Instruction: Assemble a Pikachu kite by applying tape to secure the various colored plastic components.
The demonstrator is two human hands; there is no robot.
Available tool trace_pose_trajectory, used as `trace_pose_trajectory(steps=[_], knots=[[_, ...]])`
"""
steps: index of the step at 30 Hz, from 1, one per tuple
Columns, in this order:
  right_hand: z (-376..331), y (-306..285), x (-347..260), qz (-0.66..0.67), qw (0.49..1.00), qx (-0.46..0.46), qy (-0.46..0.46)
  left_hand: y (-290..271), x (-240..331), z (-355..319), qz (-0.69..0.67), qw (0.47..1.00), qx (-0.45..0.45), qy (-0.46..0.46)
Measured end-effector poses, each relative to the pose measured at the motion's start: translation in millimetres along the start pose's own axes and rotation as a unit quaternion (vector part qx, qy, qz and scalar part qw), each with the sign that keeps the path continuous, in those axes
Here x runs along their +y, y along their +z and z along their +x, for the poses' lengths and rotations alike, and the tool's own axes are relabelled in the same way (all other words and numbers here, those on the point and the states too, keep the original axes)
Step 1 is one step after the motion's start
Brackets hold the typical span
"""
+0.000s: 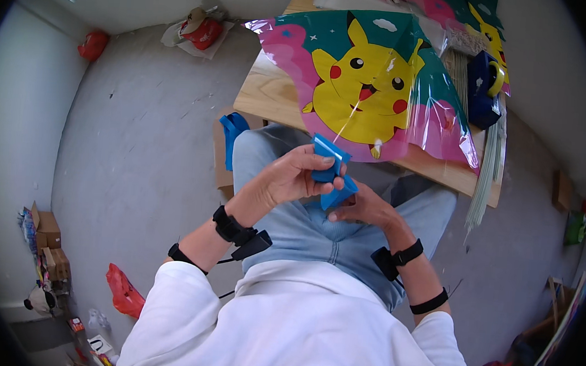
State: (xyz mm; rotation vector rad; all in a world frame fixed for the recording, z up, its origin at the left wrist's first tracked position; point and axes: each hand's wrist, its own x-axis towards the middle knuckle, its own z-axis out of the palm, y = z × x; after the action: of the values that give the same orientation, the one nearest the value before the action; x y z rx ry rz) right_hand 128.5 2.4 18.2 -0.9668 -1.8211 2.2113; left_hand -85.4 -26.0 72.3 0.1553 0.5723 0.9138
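Observation:
Above my lap, near the table's front edge, my left hand (pixel 298 172) grips a folded band of shiny blue plastic film (pixel 328 159) between thumb and fingers. My right hand (pixel 368 207) is closed around the lower part of the same film, just below and to the right. Beyond them a kite sheet (pixel 366 85) of thin plastic lies spread on the table, overhanging its front edge. It is pink and dark green with a large yellow cartoon animal. The film reaches up close to the sheet's lower edge; whether they are joined I cannot tell.
On the wooden table (pixel 267 88), a blue tape dispenser (pixel 481 105) and thin pale rods (pixel 492 157) lie at the right. More printed sheets (pixel 488 26) are stacked behind. A cardboard box (pixel 221 151) with blue film stands left of my knees. Red bags (pixel 124 291) lie on the floor.

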Motion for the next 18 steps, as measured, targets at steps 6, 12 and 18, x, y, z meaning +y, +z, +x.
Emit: trace_pose_trajectory(steps=[6, 12, 18], knots=[[9.0, 13.5, -13.4, 0.058, 0.994, 0.056, 0.07, -0.3, 26.1, 28.1, 0.021, 0.999, -0.019, 0.023], [5.2, -10.2, -87.6, 0.329, 0.942, 0.052, -0.041, -57.5, 30.3, 5.4, 0.049, 0.997, 0.032, 0.044], [43.7, -39.0, -116.0, 0.411, 0.898, 0.133, -0.089, -43.8, -23.0, -8.0, 0.078, 0.991, -0.106, 0.017]])
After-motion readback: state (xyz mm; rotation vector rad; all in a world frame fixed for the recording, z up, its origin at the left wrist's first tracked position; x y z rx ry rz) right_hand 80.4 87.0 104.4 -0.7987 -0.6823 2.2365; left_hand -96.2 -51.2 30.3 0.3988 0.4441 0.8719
